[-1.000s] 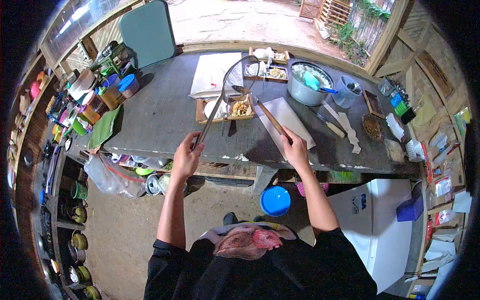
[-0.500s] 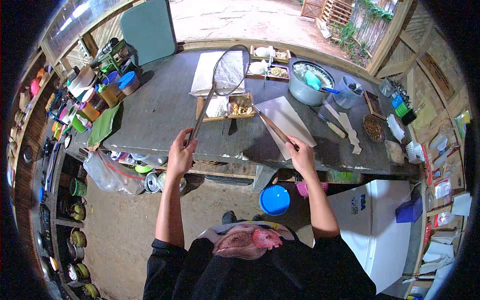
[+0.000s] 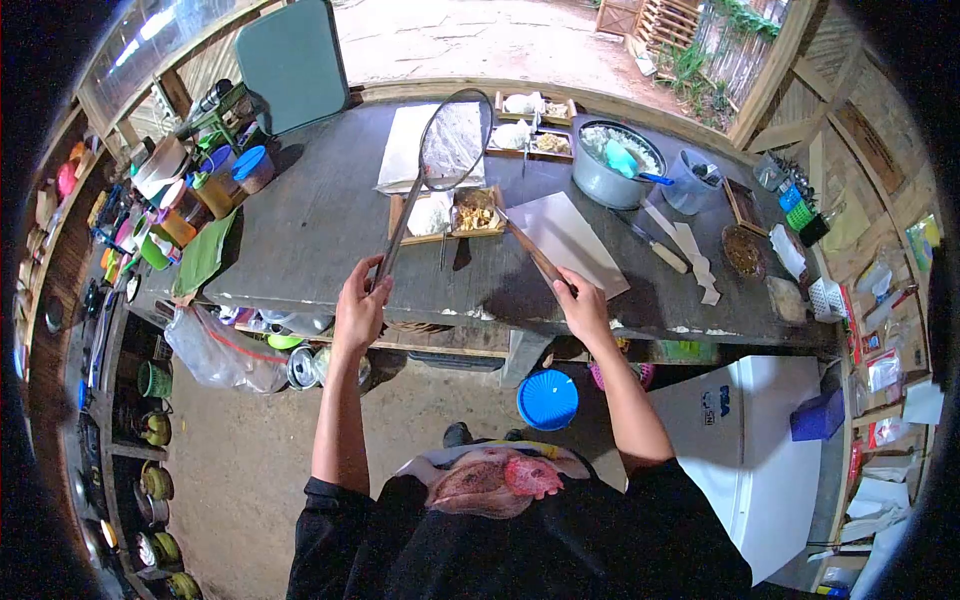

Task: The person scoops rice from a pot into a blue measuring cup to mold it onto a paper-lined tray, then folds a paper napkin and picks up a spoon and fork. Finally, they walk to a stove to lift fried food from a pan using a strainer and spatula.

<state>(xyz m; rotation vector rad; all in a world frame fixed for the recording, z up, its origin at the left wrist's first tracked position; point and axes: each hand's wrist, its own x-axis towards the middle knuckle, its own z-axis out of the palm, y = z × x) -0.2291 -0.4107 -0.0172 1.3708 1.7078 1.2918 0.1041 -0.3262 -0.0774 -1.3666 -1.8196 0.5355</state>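
My left hand [image 3: 358, 308] is closed around the handle of a long-handled mesh strainer [image 3: 455, 150]. Its round hoop hangs over stacked white paper sheets [image 3: 400, 145] and the back of a wooden food box. My right hand [image 3: 583, 308] grips a wooden-handled utensil [image 3: 535, 252] whose far end is at the right edge of that wooden box [image 3: 486, 235]; the shape of its tip is hard to make out. White rice [image 3: 430, 212] fills the box's left part, and yellowish chopped food [image 3: 476, 214] lies in the right part. A paper sheet [image 3: 575, 240] lies beneath the wooden handle.
Behind are two more filled boxes [image 3: 533, 140]. A rice pot [image 3: 610, 185] with a turquoise scoop stands right of them, beside a plastic tub [image 3: 690, 185]. A knife [image 3: 665, 255] lies nearby. Bottles and tubs [image 3: 210, 190] crowd the left; a blue lid [image 3: 547, 399] is below the table.
The strainer's hoop has shifted slightly left. My right hand and the wooden-handled utensil have moved a little left, and the food in the box's right part shows more fully.
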